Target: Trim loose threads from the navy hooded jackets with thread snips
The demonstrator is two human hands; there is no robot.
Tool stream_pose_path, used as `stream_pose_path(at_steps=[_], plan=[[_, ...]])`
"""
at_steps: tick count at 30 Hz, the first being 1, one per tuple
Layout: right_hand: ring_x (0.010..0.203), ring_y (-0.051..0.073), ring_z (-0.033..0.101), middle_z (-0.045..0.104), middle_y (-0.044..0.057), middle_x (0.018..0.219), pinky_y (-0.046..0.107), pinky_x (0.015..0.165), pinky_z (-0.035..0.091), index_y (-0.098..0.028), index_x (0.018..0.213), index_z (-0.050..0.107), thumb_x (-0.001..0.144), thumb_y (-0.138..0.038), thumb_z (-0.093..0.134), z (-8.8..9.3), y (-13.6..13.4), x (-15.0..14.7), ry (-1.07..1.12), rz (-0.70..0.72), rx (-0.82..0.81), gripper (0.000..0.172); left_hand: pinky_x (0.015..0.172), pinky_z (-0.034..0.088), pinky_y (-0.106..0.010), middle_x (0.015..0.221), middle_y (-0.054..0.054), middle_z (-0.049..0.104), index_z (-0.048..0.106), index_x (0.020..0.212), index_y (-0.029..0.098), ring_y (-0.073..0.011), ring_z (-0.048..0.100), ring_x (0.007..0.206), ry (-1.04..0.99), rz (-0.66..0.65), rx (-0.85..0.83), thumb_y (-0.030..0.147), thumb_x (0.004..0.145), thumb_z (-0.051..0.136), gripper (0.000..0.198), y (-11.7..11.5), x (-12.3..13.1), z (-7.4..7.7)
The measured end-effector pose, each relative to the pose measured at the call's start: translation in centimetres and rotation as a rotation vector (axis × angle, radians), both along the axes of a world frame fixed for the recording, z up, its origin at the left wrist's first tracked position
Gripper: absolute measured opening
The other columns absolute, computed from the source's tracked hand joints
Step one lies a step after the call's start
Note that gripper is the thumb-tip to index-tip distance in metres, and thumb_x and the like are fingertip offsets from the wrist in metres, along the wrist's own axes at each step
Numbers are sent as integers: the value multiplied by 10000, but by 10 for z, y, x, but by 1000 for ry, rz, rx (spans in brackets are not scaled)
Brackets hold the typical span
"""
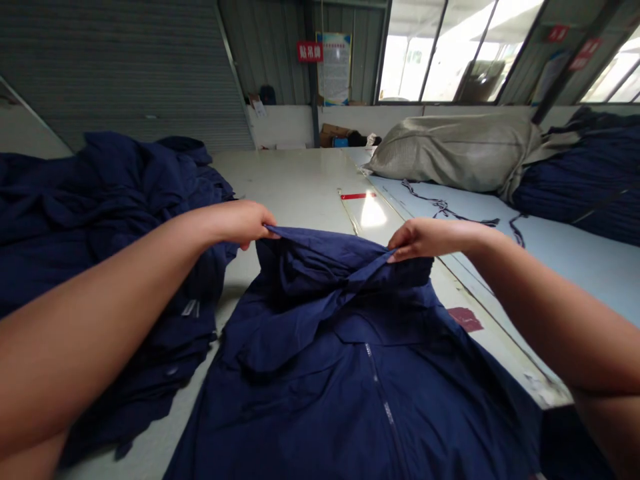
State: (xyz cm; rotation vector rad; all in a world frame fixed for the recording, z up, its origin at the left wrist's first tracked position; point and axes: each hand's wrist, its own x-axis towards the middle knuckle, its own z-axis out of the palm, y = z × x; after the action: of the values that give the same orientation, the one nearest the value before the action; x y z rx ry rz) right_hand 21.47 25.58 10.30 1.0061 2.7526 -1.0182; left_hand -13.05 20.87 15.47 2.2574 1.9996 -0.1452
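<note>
A navy work jacket (320,373) lies on the white table (280,180) in front of me, its zip running down the middle towards me. My left hand (245,223) pinches the far folded edge of the jacket at its left corner. My right hand (420,240) grips the same bunched fabric further right, fingers on a fold. Between my hands the cloth is lifted and gathered in loose folds. Just left of the jacket, a heap of navy garments (100,193) spreads across the table and partly under my left forearm.
A bulging grey sack (453,152) and a stack of navy cloth (583,180) rest on a pale blue table (565,267) at right, with dark cords (440,208) lying on it. A red strip (357,195) and a maroon patch (465,319) mark the white table.
</note>
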Motion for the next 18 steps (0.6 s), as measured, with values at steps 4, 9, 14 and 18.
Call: stream_pose_path(at_steps=[4, 9, 14, 18], plan=[[621, 111, 485, 587, -31, 628, 236, 613, 375, -167, 721, 727, 674, -482, 789, 10, 28, -23, 19, 6, -233, 324, 583, 498, -272, 511, -49, 656, 708, 830, 175, -222, 671, 537, -112, 129, -198, 324, 699, 583, 234, 30, 10, 11], [553, 93, 456, 607, -4, 677, 223, 507, 367, -149, 843, 703, 709, -656, 701, -43, 14, -42, 86, -114, -307, 524, 620, 539, -243, 681, -51, 720, 661, 997, 199, -206, 719, 670, -305, 111, -233, 402, 768, 507, 343, 23, 13, 12], [454, 82, 428, 561, -26, 552, 220, 434, 364, -147, 805, 704, 691, -633, 726, -84, 3, -43, 203, -254, -253, 499, 528, 528, -268, 575, -47, 679, 687, 906, 196, -227, 694, 563, -523, 119, -303, 369, 708, 617, 273, 18, 8, 11], [503, 173, 596, 633, 37, 566, 294, 489, 511, -136, 769, 705, 614, -459, 853, -52, 54, -53, 325, -346, -94, 387, 710, 592, -415, 846, -156, 743, 690, 1004, 147, -334, 738, 807, -630, 184, -134, 350, 681, 698, 382, 49, 11, 12]])
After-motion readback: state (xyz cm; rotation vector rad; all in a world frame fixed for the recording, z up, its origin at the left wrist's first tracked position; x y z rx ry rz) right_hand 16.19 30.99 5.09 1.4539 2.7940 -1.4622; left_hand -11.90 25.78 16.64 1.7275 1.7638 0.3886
